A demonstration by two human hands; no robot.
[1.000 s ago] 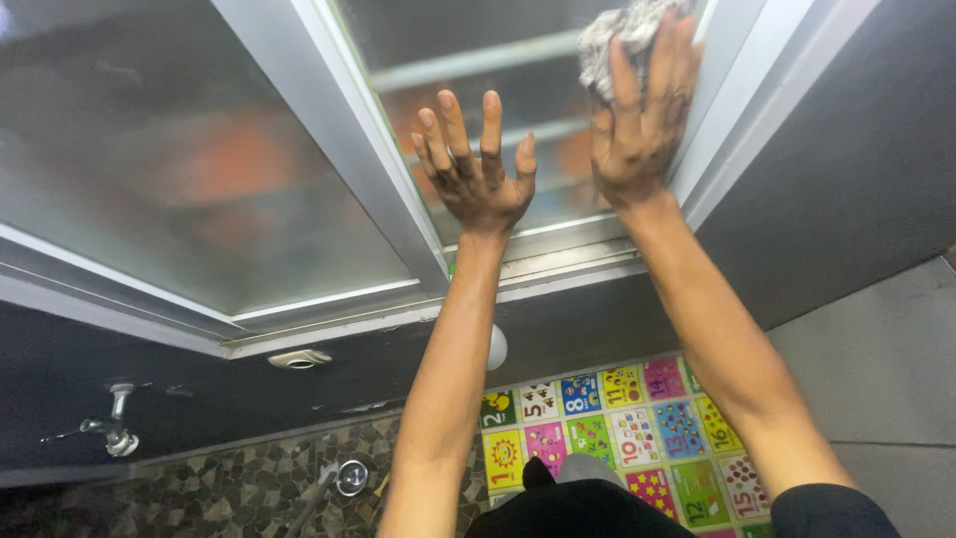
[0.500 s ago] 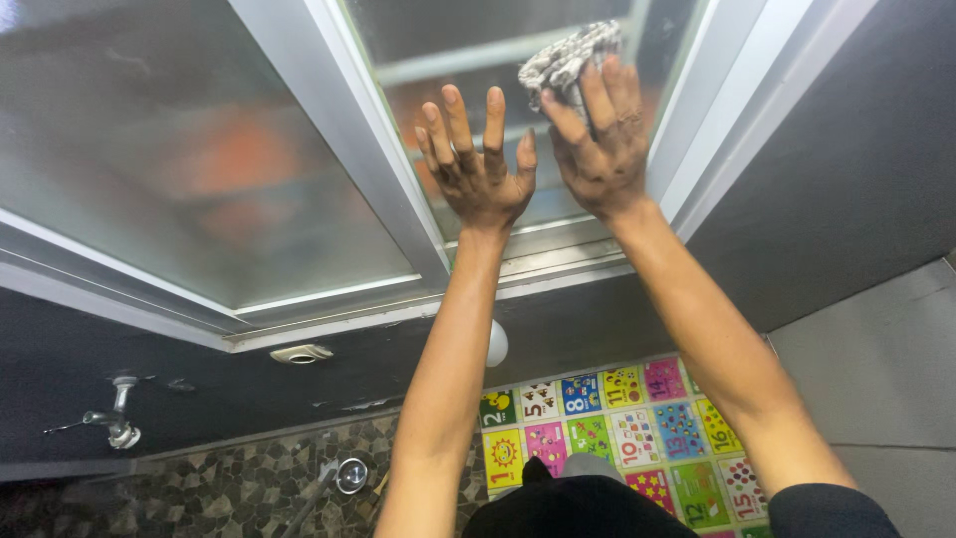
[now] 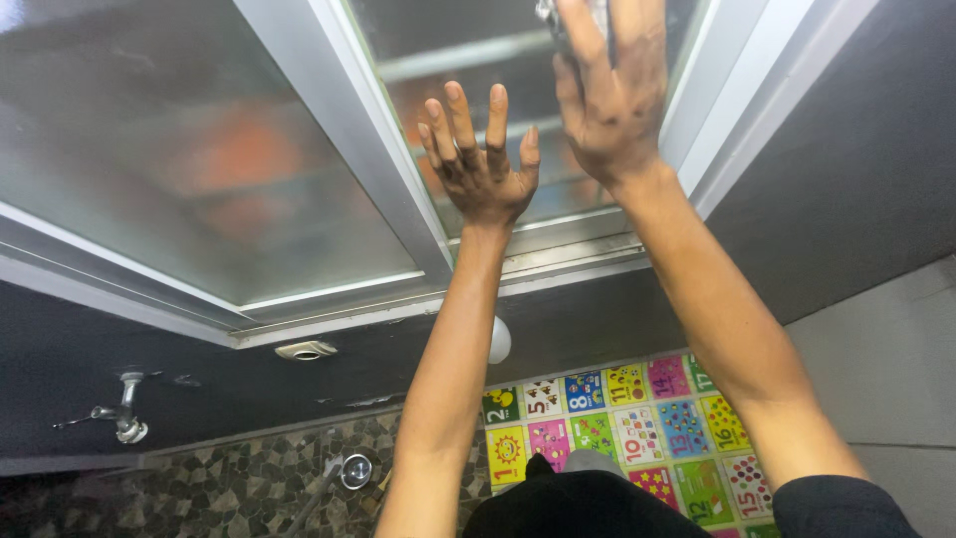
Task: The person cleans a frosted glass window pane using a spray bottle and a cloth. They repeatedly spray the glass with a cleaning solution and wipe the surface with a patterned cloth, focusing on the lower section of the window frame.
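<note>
The window frame was silvery white, its frosted glass grey with an orange blur; the floor mat showed multicoloured numbered squares.

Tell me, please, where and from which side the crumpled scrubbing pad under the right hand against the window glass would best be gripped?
Probably from the room side, palm flat over it. The scrubbing pad lies against the frosted glass pane, so only its outward face and edges are free. The right hand covers it, fingers spread upward; little of it shows at the picture's top edge. The left hand rests open on the glass beside it.
</note>
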